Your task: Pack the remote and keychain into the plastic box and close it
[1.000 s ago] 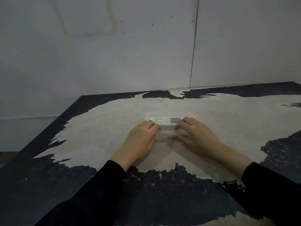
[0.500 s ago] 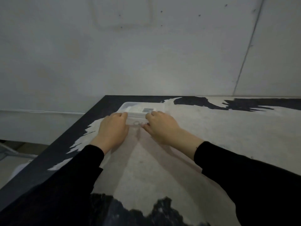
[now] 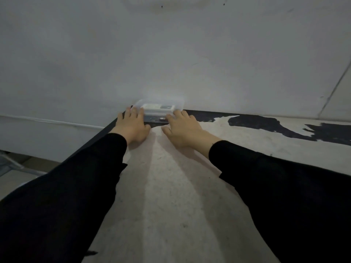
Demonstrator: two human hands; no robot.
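Grey wall [image 3: 171, 54] rises directly behind a black-and-pale patterned table [image 3: 171, 196]. At the table's far corner, against that wall, sits a clear plastic box [image 3: 161, 106] — lid down, a white remote [image 3: 158, 107] visible inside. Left hand [image 3: 133, 126] at its 8 o'clock and right hand [image 3: 183, 128] at its 4 o'clock rest open, fingertips touching the box's near edge — thumbs apart. Black sleeves [image 3: 76, 186] cover both arms.

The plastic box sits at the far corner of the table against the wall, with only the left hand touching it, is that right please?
Not quite: the head view shows both hands on the plastic box, the left hand and the right hand. It does sit at the table's far corner by the wall.
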